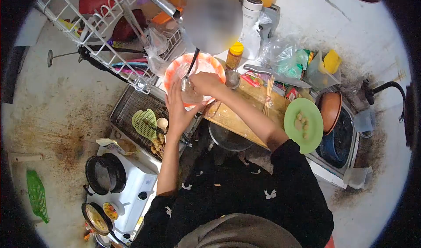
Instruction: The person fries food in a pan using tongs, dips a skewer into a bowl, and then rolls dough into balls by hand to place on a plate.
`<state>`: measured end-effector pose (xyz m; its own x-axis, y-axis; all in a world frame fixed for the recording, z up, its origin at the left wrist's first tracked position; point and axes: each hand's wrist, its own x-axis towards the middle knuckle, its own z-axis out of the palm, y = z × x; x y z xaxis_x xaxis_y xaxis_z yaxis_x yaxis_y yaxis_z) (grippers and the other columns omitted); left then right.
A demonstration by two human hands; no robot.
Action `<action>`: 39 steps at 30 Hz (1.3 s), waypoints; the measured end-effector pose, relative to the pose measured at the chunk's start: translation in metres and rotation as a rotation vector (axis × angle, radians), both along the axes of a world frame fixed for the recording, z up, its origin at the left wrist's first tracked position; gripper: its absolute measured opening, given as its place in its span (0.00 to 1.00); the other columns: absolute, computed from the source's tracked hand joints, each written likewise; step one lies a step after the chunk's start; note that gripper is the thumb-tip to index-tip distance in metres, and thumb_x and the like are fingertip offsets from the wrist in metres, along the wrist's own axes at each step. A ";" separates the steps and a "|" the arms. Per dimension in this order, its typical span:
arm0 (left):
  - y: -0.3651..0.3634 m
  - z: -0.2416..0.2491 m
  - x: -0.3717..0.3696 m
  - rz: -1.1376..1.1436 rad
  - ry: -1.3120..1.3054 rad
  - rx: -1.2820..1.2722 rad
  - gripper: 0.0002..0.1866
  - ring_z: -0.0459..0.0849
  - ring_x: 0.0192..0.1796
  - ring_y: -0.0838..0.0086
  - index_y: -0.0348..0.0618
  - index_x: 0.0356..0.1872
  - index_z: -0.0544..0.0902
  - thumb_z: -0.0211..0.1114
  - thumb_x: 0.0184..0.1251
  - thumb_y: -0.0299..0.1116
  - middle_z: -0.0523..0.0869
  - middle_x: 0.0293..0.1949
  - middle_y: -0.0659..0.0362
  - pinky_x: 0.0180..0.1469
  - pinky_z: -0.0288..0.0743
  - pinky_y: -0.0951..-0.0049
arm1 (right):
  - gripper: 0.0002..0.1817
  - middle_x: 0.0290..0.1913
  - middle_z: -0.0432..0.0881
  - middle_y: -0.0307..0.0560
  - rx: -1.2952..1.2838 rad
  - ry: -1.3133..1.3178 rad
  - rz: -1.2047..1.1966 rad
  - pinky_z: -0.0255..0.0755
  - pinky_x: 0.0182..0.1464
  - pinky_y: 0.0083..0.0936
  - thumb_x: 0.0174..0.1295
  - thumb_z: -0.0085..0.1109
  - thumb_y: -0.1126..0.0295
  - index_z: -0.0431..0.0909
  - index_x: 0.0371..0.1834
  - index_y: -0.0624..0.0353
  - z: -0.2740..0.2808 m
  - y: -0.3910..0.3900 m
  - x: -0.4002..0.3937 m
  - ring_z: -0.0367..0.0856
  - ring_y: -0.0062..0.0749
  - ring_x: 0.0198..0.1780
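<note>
An orange-and-white bowl (216, 64) with pale contents stands at the upper middle. A black-handled utensil (193, 62) leans in it. My left hand (178, 105) lies at the bowl's near left side, its fingers stretched upward. Over the bowl's middle my right hand (206, 84) has its fingers curled inward; what they hold, if anything, is hidden. Right of the bowl is a wooden board (250, 110) with a bundle of thin sticks (269, 92). A green plate (315, 121) farther right holds several small pale lumps.
A large knife (280, 78) lies behind the board, near a yellow-lidded jar (235, 55). A wire dish rack (105, 46) stands at the upper left. The white stove (136, 178) with dark pans is at the lower left. A sink (346, 147) is at the right.
</note>
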<state>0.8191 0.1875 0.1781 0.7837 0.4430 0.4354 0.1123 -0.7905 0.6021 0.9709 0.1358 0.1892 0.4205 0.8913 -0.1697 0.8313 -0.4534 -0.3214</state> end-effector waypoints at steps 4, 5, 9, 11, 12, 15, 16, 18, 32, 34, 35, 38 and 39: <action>-0.003 0.004 0.000 0.029 0.024 -0.001 0.49 0.54 0.68 0.58 0.37 0.63 0.56 0.72 0.40 0.48 0.59 0.64 0.49 0.66 0.39 0.50 | 0.09 0.34 0.80 0.57 0.114 -0.240 0.010 0.74 0.33 0.38 0.47 0.54 0.70 0.80 0.29 0.62 0.001 0.000 -0.008 0.81 0.45 0.35; -0.003 0.003 0.000 0.029 0.026 -0.002 0.49 0.54 0.68 0.58 0.37 0.63 0.56 0.72 0.40 0.48 0.59 0.64 0.49 0.66 0.39 0.50 | 0.09 0.34 0.80 0.57 0.113 -0.238 0.010 0.74 0.33 0.38 0.47 0.54 0.70 0.80 0.29 0.62 0.004 0.001 -0.009 0.81 0.45 0.35; -0.004 0.003 0.000 0.065 0.065 0.019 0.49 0.54 0.67 0.59 0.37 0.63 0.57 0.71 0.40 0.51 0.59 0.64 0.50 0.65 0.39 0.47 | 0.07 0.29 0.80 0.55 0.119 -0.209 -0.044 0.75 0.29 0.38 0.45 0.55 0.71 0.80 0.25 0.62 0.006 0.002 -0.012 0.81 0.44 0.32; -0.005 0.002 0.001 0.082 0.071 0.022 0.49 0.54 0.67 0.59 0.37 0.62 0.58 0.71 0.40 0.52 0.60 0.64 0.50 0.65 0.38 0.46 | 0.07 0.27 0.80 0.55 0.135 -0.226 -0.043 0.75 0.29 0.38 0.45 0.55 0.71 0.80 0.25 0.62 0.007 0.000 -0.013 0.82 0.44 0.31; -0.005 0.000 0.001 0.087 0.067 0.021 0.50 0.54 0.67 0.59 0.37 0.62 0.58 0.71 0.39 0.53 0.60 0.64 0.50 0.65 0.38 0.46 | 0.07 0.27 0.80 0.55 0.145 -0.228 -0.028 0.75 0.28 0.39 0.45 0.54 0.71 0.80 0.24 0.62 0.011 -0.001 -0.015 0.82 0.45 0.31; -0.004 0.001 0.002 0.096 0.071 0.029 0.50 0.55 0.67 0.60 0.38 0.62 0.59 0.71 0.39 0.54 0.60 0.64 0.52 0.64 0.38 0.45 | 0.07 0.27 0.80 0.55 0.196 -0.238 -0.015 0.74 0.29 0.39 0.45 0.54 0.71 0.80 0.23 0.62 0.009 -0.004 -0.017 0.82 0.45 0.31; -0.005 0.001 0.002 0.096 0.080 0.033 0.50 0.55 0.67 0.60 0.38 0.62 0.59 0.70 0.38 0.55 0.60 0.64 0.52 0.64 0.37 0.44 | 0.07 0.27 0.81 0.55 0.232 -0.244 -0.020 0.74 0.29 0.38 0.45 0.54 0.71 0.80 0.23 0.62 0.007 -0.006 -0.016 0.82 0.44 0.32; -0.007 0.005 0.001 0.097 0.085 0.034 0.48 0.55 0.67 0.60 0.38 0.62 0.59 0.70 0.40 0.54 0.60 0.64 0.53 0.64 0.37 0.44 | 0.07 0.28 0.81 0.54 0.193 -0.183 -0.018 0.75 0.31 0.35 0.46 0.56 0.71 0.80 0.25 0.62 0.012 -0.011 -0.012 0.82 0.42 0.32; -0.049 0.047 0.051 -0.493 -0.651 -1.834 0.29 0.60 0.66 0.66 0.35 0.63 0.56 0.37 0.70 0.49 0.61 0.64 0.50 0.68 0.51 0.67 | 0.10 0.35 0.82 0.43 0.508 0.362 -0.110 0.72 0.41 0.28 0.49 0.63 0.65 0.82 0.33 0.56 0.078 -0.102 -0.049 0.81 0.37 0.37; -0.061 0.041 0.056 -0.486 -0.682 -1.909 0.30 0.61 0.65 0.67 0.34 0.63 0.56 0.36 0.70 0.48 0.61 0.63 0.50 0.67 0.53 0.69 | 0.10 0.47 0.78 0.43 0.712 -0.015 -0.033 0.69 0.46 0.29 0.46 0.63 0.64 0.83 0.32 0.53 0.078 -0.113 -0.055 0.76 0.39 0.47; -0.066 0.041 0.057 -0.549 -0.669 -1.982 0.29 0.60 0.66 0.67 0.34 0.63 0.56 0.36 0.70 0.48 0.62 0.63 0.49 0.68 0.51 0.68 | 0.19 0.61 0.66 0.48 0.643 0.015 -0.091 0.60 0.57 0.35 0.51 0.58 0.58 0.79 0.46 0.51 0.082 -0.121 -0.060 0.63 0.42 0.61; -0.099 0.049 0.058 -0.579 -0.609 -2.143 0.28 0.57 0.67 0.66 0.39 0.64 0.55 0.34 0.70 0.47 0.59 0.65 0.50 0.69 0.47 0.66 | 0.31 0.66 0.56 0.52 0.729 -0.309 -0.079 0.48 0.64 0.44 0.58 0.47 0.51 0.63 0.62 0.54 0.074 -0.122 -0.071 0.55 0.48 0.66; -0.121 0.053 0.065 -0.862 -0.884 -1.744 0.28 0.55 0.68 0.64 0.42 0.66 0.53 0.35 0.69 0.47 0.57 0.66 0.52 0.70 0.45 0.64 | 0.40 0.69 0.48 0.56 0.619 -0.369 -0.035 0.35 0.67 0.49 0.60 0.34 0.43 0.46 0.68 0.59 0.065 -0.121 -0.068 0.45 0.51 0.70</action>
<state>0.8843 0.0661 0.2311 0.8305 0.4300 0.3540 -0.5301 0.8054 0.2654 0.9027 0.0149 0.2537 0.3829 0.7629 0.5210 0.9236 -0.3071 -0.2293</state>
